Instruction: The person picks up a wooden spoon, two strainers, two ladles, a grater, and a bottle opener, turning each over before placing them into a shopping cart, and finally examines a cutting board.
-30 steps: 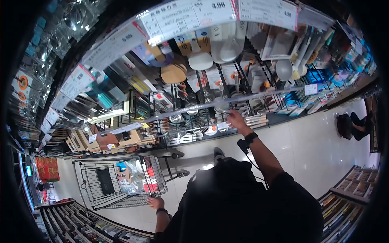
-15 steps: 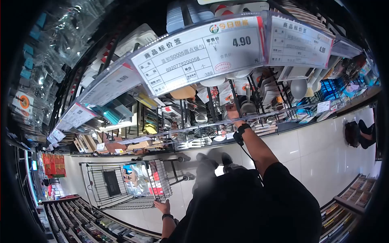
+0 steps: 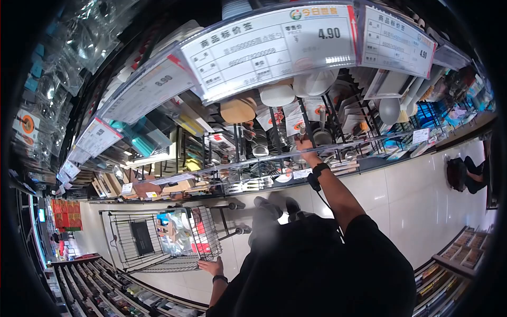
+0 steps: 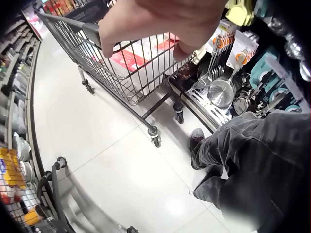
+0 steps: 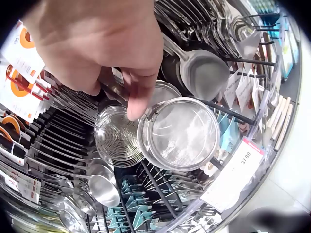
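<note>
Now that the right hand (image 5: 102,43) has reached mid-frame strainers (image 5: 184,133), it pinches a handle (image 5: 114,91); left hand (image 3: 212,266) loose, lower left.

The right hand (image 5: 104,46) pinches a metal handle (image 5: 114,91).

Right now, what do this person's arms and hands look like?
The left hand and right hand are bare. Dark wristbands circle both wrists; a small dark device sits by the right one, with a thin black cable. The right sleeve is black, ending near the elbow.
</note>
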The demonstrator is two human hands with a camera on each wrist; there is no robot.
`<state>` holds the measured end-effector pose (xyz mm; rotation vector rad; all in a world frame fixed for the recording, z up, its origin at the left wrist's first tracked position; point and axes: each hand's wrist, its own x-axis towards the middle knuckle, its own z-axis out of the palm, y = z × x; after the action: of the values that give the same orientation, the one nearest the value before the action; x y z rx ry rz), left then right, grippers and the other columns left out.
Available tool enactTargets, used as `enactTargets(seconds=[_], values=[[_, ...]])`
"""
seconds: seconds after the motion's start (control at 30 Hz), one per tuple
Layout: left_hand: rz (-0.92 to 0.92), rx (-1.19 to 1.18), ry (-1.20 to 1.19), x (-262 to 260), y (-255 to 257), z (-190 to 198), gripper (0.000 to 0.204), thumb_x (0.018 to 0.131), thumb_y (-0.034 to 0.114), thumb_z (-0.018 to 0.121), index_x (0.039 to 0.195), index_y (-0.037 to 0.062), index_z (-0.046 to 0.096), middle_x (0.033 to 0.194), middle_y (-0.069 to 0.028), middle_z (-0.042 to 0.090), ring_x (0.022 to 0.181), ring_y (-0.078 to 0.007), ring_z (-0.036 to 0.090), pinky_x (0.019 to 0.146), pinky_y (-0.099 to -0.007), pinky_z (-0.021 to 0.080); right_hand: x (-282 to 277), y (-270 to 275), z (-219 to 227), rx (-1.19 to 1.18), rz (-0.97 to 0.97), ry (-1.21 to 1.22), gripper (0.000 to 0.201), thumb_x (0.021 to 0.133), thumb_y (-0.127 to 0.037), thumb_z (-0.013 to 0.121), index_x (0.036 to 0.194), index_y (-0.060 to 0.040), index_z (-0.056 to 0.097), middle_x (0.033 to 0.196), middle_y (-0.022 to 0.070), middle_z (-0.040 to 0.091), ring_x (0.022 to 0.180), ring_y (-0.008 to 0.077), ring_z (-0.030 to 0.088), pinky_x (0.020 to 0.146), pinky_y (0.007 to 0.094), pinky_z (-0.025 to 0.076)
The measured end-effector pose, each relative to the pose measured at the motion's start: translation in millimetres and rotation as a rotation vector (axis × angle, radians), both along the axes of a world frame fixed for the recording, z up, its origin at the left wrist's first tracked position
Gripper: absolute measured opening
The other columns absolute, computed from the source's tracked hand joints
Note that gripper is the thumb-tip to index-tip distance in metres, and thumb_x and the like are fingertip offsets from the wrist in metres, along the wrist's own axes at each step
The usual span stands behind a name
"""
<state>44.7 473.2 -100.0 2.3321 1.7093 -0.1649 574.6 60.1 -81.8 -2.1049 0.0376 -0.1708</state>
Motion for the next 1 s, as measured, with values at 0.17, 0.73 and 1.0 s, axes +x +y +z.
enactTargets(seconds=[0.17, 0.73, 1.0], values=[[-0.001, 0.039, 0.033, 2.4, -5.0, -2.4, 0.126, 0.068, 0.039, 0.079, 0.147, -0.012, -0.005, 0.154, -0.0347, 0.002, 0.145, -0.0486, 0.001, 0.12, -0.0519, 0.008, 5.7, 0.6, -9.6, -0.003, 0.016, 0.139, 0.038, 0.089, -0.04, 0.061, 0.092, -0.0026, 0.065, 0.08, 0.0217, 0.067, 0.081, 0.0427, 0.065, 0.072, 0.0504, 0.05], [-0.034, 0.136, 0.123, 10.9, -17.1, 1.4, 0.126, 0.069, 0.041, 0.077, 0.145, -0.0151, -0.006, 0.154, -0.0359, 0.0, 0.145, -0.0486, 0.0, 0.12, -0.0497, 0.006, -6.4, -5.7, -35.1, 0.015, 0.062, 0.136, 0.033, 0.09, -0.03, 0.06, 0.091, 0.0017, 0.066, 0.087, 0.0272, 0.066, 0.087, 0.0465, 0.063, 0.077, 0.0508, 0.05], [-0.055, 0.134, 0.23, 13.8, -13.5, 1.0, 0.128, 0.069, 0.05, 0.073, 0.144, -0.0186, -0.005, 0.153, -0.0381, -0.001, 0.144, -0.0499, -0.003, 0.12, -0.0507, 0.003, -18.7, -6.3, -40.1, -0.144, 0.172, -0.02, 0.019, 0.095, -0.015, 0.056, 0.088, 0.0016, 0.062, 0.067, 0.0121, 0.066, 0.062, 0.0207, 0.068, 0.056, 0.0349, 0.052]])
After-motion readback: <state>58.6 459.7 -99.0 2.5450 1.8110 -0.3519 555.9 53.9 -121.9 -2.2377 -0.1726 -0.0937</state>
